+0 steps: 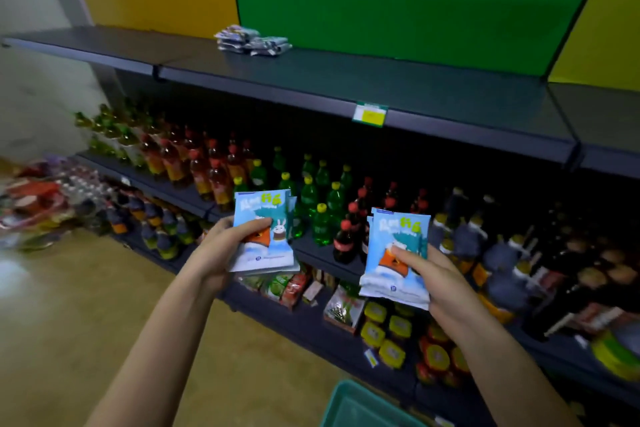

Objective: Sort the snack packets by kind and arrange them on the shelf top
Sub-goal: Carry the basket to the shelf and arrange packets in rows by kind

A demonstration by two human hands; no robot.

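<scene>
Left hand (221, 248) grips light-blue foil snack packets (266, 243), right hand (436, 276) a matching sheaf (391, 274), fingers (408, 255) curled round, faces up, seemingly checking kind.

Obstacle: packet pile (252, 40) sits at the back of the shelf top (398, 87), against the green panel (398, 3).
Free room: you have bare shelf either side of it.
Below: bottles (322, 204) stand packed in rows.
</scene>
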